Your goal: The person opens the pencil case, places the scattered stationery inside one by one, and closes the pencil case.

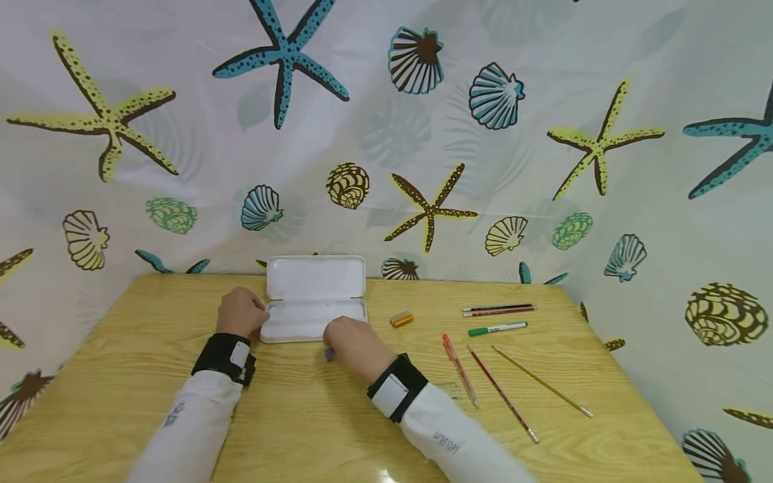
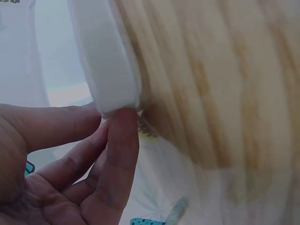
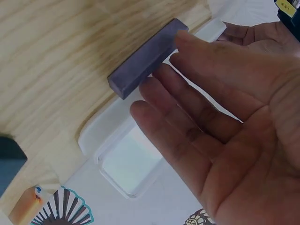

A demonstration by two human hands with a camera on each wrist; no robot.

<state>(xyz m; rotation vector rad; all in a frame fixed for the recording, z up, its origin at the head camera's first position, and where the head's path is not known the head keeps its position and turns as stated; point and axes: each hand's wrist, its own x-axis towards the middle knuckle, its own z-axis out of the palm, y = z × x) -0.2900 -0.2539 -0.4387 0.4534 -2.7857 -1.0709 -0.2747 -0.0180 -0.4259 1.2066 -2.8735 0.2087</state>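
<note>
A white pencil case lies open near the far edge of the wooden table, its lid standing up. My left hand is at the case's left end. In the left wrist view the left hand pinches that corner of the case between thumb and fingertip. My right hand hovers palm down at the case's front edge, over a small purple-grey block. In the right wrist view the block lies beside the case rim, and a straight fingertip of the right hand touches its end.
To the right lie a small orange block, two pencils, a green marker, an orange pen, a red pencil, a yellow pencil and a clear ruler. A shell-print curtain backs the table.
</note>
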